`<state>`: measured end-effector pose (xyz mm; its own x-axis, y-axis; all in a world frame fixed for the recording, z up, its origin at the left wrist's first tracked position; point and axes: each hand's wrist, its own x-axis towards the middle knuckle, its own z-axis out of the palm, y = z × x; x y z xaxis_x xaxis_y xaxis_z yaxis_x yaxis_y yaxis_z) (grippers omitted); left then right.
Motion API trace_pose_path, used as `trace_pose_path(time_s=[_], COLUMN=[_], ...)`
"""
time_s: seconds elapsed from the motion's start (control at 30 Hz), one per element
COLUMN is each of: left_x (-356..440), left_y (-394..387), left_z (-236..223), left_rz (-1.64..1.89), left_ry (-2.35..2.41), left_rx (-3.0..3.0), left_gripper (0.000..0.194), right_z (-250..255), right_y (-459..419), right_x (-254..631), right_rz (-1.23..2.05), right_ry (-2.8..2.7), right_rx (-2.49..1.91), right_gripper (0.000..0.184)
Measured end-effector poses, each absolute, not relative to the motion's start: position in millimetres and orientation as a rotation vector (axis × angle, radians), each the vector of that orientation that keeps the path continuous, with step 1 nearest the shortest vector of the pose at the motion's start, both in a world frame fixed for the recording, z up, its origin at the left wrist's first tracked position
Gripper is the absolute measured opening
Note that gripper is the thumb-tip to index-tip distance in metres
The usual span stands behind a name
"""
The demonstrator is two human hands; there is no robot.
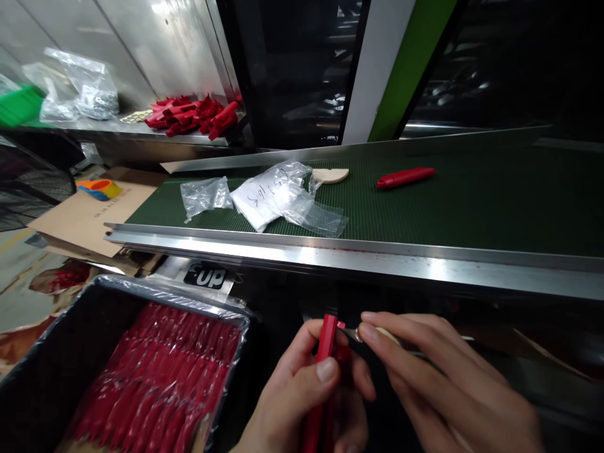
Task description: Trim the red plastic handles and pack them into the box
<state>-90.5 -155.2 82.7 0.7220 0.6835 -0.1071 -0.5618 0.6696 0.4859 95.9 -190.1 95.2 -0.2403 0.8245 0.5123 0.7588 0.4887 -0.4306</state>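
Note:
My left hand (302,384) is wrapped round a long red plastic part (326,340), held upright below the conveyor's front edge. In my right hand (438,377), pinched between thumb and fingers, is a small knife (352,334) with a short metal blade and what looks like a pale handle. Its blade tip meets a small red nub at the upper right side of the part. My fingers hide most of the knife's handle and the lower part of the red piece. Another red part (406,177) lies alone on the green conveyor belt (481,201).
Plastic bags (271,195) and a pale half-round piece (331,175) rest on the belt. At lower left stands a lined bin (165,287) with rows of bagged red parts. Loose red parts (191,116) pile on a metal shelf. A tape roll (106,189) sits on cardboard.

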Motion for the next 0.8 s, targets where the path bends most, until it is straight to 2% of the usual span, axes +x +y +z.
trace_pose_path(time_s=[0.17, 0.3, 0.47, 0.63, 0.8], left_x=[-96.3, -97.7, -96.0, -94.1, -97.7], left_y=[-154.1, -158.1, -161.0, -158.6, -159.6], left_z=[96.1, 99.9, 92.9, 82.8, 100.3], left_rz=[0.629, 0.599, 0.642, 0.676, 0.638], left_ry=[0.378, 0.360, 0.351, 0.222, 0.455], left_rx=[0.426, 0.443, 0.378, 0.322, 0.246], left_gripper=[0.024, 0.031, 0.019, 0.020, 0.026], right_z=[92.4, 90.6, 93.8, 93.2, 87.2], right_y=[-187.8, -181.8, -185.1, -191.0, -190.0], right_x=[95.4, 95.7, 93.1, 91.7, 92.7], right_rz=[0.068, 0.102, 0.204, 0.185, 0.124], right_ry=[-2.066, -1.930, -1.867, -1.986, -2.063], right_rx=[-1.294, -1.325, -1.305, -1.244, -1.206], right_gripper=[0.049, 0.042, 0.042, 0.042, 0.048])
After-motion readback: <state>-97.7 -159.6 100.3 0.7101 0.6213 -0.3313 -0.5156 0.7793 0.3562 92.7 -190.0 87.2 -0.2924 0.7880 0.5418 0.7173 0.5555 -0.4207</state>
